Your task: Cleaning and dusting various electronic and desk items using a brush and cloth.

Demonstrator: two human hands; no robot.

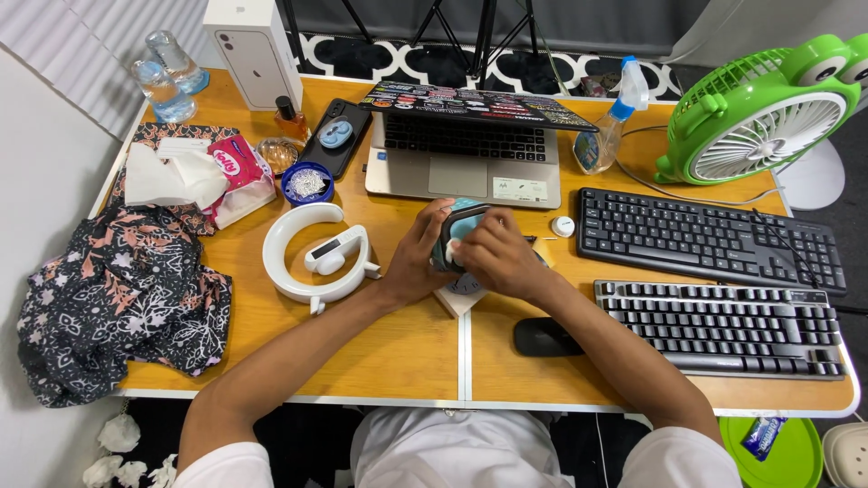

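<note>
Both hands meet at the middle of the wooden table [398, 352]. My left hand [414, 258] grips the left side of a small dark device with a teal face [466, 221]. My right hand [495, 258] covers its right side and presses a small white wipe or cloth [451, 250] against it. Under the hands lies a pale square pad [457, 301], mostly hidden. A half-open laptop [463, 149] with stickers on its lid stands just behind the hands.
A black mouse [542, 337] lies near my right forearm. Two keyboards [710, 237] [723, 325] fill the right side, with a green frog-shaped fan [768, 113] behind. A white ring-shaped device [312, 253], tissue pack [237, 172], phone [336, 136] and patterned cloth [117, 298] sit left.
</note>
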